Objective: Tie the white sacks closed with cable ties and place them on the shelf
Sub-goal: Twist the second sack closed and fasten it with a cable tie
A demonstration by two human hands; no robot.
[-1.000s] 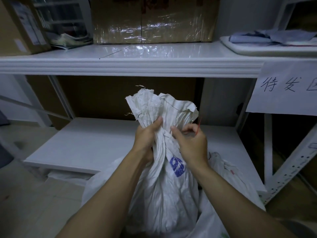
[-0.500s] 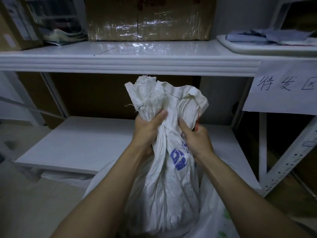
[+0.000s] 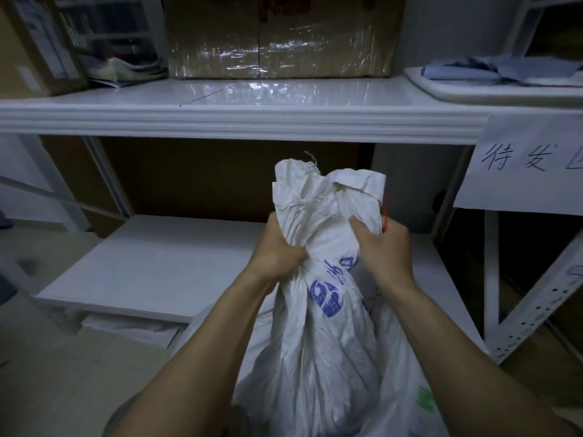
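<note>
Your left hand [image 3: 277,247] is clenched on the gathered neck of the white sack [image 3: 328,310], which stands upright near the lower shelf [image 3: 164,272]. Your right hand [image 3: 383,247] grips the neck's right side, pinching a red cable tie [image 3: 385,216].

Dim, bluish indoor light from above — glare streaks on plastic-wrapped carton [image 3: 284,36] and glossy upper shelf [image 3: 252,99]. Deep shadow beneath that shelf. Wide-angle bending at edges — corners soft, grainy. Forearms near bottom edge slightly blurred.
</note>
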